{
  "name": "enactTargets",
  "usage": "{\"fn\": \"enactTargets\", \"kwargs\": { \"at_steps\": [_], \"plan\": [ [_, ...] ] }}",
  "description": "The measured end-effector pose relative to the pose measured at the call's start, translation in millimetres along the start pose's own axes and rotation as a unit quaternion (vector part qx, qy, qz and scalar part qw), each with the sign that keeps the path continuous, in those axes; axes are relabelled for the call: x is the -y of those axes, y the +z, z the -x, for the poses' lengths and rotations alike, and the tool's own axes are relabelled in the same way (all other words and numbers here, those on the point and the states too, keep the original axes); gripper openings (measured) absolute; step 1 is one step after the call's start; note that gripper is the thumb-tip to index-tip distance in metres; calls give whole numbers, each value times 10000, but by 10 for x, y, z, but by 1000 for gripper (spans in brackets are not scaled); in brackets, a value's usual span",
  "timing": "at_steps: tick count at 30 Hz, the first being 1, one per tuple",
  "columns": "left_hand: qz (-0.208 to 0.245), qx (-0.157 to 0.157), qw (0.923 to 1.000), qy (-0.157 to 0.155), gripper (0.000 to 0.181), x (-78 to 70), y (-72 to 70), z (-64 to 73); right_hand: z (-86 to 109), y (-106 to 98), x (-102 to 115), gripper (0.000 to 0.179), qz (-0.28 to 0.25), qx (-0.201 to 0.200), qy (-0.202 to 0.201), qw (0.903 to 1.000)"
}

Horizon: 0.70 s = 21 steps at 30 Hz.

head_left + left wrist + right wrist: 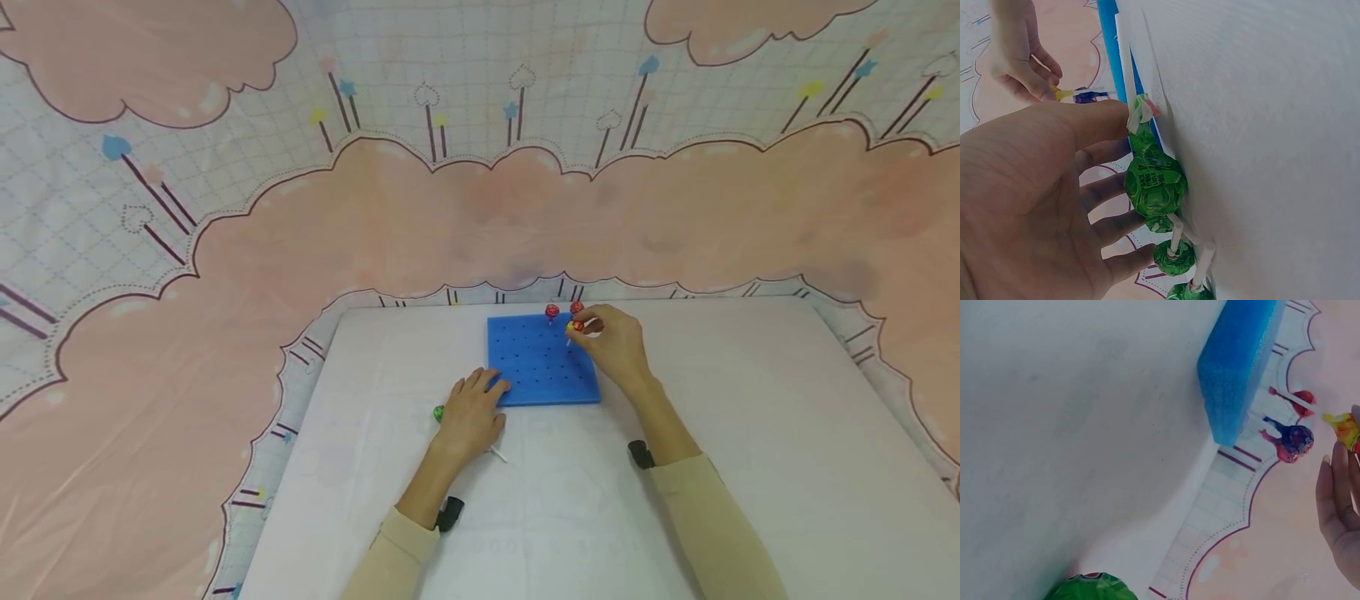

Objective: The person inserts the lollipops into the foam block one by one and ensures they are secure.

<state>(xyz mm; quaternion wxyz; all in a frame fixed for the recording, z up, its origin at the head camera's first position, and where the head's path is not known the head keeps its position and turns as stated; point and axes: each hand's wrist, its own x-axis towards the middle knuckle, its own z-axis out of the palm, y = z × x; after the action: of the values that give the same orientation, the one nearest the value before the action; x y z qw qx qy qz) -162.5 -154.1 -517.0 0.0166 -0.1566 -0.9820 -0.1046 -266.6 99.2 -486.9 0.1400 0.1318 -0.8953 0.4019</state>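
My right hand (618,343) pinches a yellow-and-red lollipop (574,327) over the far right part of the blue foam board (525,393), its white stick pointing down towards the pricked holes. Two red lollipops (552,311) stand upright at the board's back edge. In the right wrist view a purple lollipop (1297,439) shows there too. My left hand (471,417) lies at the board's front left corner, fingers stretched out. Several green lollipops lie beside that palm; the nearest green lollipop (1155,187) is large in the left wrist view, the others partly hidden.
The board lies towards the back of a white-covered table (390,517). Behind it hangs a cloud-patterned cloth (480,217). A white lollipop stick (498,454) sticks out from under the left hand. Black wrist devices (641,454) sit at both cuffs.
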Motion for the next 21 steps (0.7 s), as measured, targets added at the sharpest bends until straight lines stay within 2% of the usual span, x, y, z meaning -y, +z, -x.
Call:
{"fn": "enactTargets", "kwargs": {
  "at_steps": [4, 21],
  "plan": [
    [-12, -81, 9999, 57, 47, 8, 5, 1, -29, 28, -5, 27, 69, -7, -67, 10000],
    [-24, -13, 10000, 34, 47, 34, 39, -22, -130, 135, -21, 24, 221, 46, -79, 9997]
  ]
}}
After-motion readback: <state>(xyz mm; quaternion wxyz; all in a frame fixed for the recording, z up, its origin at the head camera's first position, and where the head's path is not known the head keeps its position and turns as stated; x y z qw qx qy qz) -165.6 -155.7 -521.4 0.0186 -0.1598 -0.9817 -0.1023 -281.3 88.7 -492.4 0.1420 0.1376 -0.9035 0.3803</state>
